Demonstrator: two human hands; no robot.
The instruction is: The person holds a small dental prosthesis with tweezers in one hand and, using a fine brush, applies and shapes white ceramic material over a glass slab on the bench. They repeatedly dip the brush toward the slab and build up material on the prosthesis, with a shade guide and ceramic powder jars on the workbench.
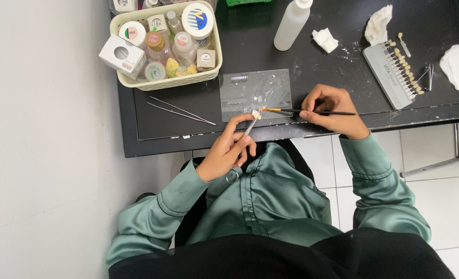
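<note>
Your left hand [228,150] pinches a metal clamp tool [249,126], its axis running from 7 to 1 o'clock, with a small tooth-coloured piece [256,114] at the tip, right over the bench [157,129] front edge, at the near rim of the clear glass slab [255,93]. Your right hand [330,111] pinches a thin brush [312,111] that lies nearly flat along 3 to 9 o'clock. The bristle tip sits just at 3 o'clock of the piece, touching or almost, can't tell. The right hand is the working grip; the left only steadies. Loose tweezers [180,110] lie at 9 o'clock of the slab.
</note>
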